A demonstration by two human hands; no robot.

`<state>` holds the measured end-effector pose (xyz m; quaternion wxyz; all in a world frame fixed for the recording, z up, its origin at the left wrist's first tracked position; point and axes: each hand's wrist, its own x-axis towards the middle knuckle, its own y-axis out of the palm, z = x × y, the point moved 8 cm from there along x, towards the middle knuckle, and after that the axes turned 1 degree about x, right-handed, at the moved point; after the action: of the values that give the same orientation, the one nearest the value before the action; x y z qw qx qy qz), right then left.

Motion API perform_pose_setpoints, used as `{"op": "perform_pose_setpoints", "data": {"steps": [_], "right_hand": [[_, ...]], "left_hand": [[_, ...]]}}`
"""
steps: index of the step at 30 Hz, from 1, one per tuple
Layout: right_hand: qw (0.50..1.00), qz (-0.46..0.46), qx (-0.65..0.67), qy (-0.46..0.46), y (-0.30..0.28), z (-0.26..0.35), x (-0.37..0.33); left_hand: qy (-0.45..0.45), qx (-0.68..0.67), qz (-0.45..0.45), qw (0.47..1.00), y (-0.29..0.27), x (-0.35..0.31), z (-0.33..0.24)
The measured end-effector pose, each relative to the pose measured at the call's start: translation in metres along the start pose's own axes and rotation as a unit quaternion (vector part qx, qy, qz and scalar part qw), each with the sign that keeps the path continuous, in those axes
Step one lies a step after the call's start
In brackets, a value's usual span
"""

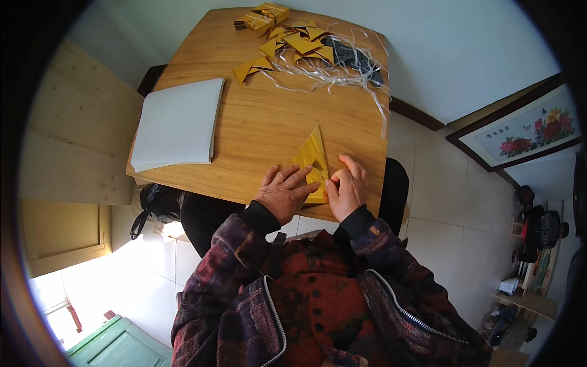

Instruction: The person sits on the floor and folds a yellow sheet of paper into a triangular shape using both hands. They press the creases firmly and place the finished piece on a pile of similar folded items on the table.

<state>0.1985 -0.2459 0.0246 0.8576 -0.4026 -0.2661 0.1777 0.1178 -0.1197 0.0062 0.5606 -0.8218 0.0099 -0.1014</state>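
A sheet of shiny gold paper (312, 148), folded to a tall pointed triangle, lies near the front edge of the wooden table, its tip facing away from me. My left hand (282, 194) rests on its left side, fingers stretched out flat across the lower part. At the paper's right edge, my right hand (348, 188) has its fingers curled and the thumb against the edge, apparently gripping it. Both hands cover some of the lower paper, so the exact fold there is hidden.
On the table (257, 122), a stack of white sheets (178, 124) lies left. Folded gold pieces (301, 44) are heaped at the back, beside a tied gold bundle (267, 17), tangled clear plastic strips (324, 76) and dark material (354, 59). A black bag (160, 203) is below left.
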Motion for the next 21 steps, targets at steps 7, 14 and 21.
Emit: {"op": "perform_pose_setpoints", "data": {"steps": [7,14,21], "right_hand": [[0.992,0.059,0.004,-0.108,0.001,0.021,-0.02],[0.983,0.142,-0.05,-0.102,0.012,0.021,-0.029],[0.985,0.147,-0.051,-0.078,0.012,0.021,-0.028]], "left_hand": [[-0.005,0.006,0.027,1.0,0.001,0.0,0.001],[-0.01,-0.013,0.037,0.999,0.002,0.001,0.002],[-0.006,-0.029,0.021,0.999,-0.001,0.001,0.001]]}}
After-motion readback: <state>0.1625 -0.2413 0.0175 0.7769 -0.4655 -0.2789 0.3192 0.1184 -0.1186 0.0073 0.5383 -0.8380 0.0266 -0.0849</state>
